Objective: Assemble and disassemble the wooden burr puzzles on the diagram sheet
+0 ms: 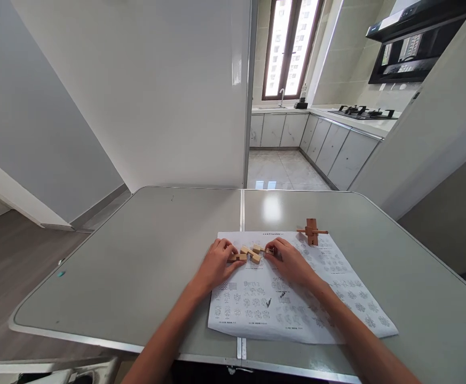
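My left hand (220,259) is closed on a small notched wooden block (238,257) above the printed sheet, thumb and fingers pinching its left end. On the other side, my right hand (284,257) pinches another wooden puzzle piece (270,251), mostly covered by the fingers. Between the hands lie several loose pale wooden pieces (255,258), close together on the paper. The large white sheet (252,325) carries rows of small printed diagrams. Beyond my right hand, at the sheet's upper right edge, rests a reddish-brown assembled wooden puzzle (312,231) shaped like a cross.
The grey table (144,277) has a metal seam (242,210) down its middle. A small teal object (61,273) lies near its left edge. A white wall (176,96) rises behind, and a kitchen with cabinets (278,129) lies beyond the doorway.
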